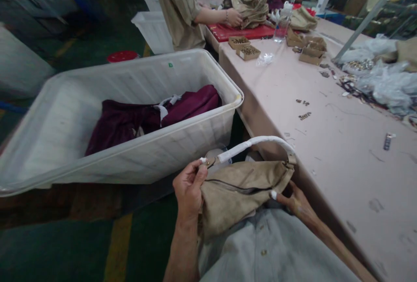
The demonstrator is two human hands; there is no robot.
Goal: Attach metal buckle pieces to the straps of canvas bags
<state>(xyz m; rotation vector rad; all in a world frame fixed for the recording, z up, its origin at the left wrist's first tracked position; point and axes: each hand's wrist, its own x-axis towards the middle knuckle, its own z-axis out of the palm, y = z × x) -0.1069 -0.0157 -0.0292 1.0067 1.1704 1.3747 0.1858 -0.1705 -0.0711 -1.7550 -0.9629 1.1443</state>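
Note:
A tan handbag (234,199) with a dark zipper along its top is held close against my grey shirt. Its arched strap (254,141) is wrapped in white material. My left hand (190,186) pinches the bag at the left end of the strap, with white covering on a fingertip. At the right end, my right hand (295,199) grips the bag's side, its thumb in front and the other fingers partly hidden behind. The table's near edge lies just right of the bag.
A large white bin (156,151) with dark purple bags (192,106) stands at left. The covered table (342,164) bears small metal parts (304,116), boxes of studs (248,52) and plastic bags (387,84). A co-worker (179,8) handles a tan bag (250,4) at the far end.

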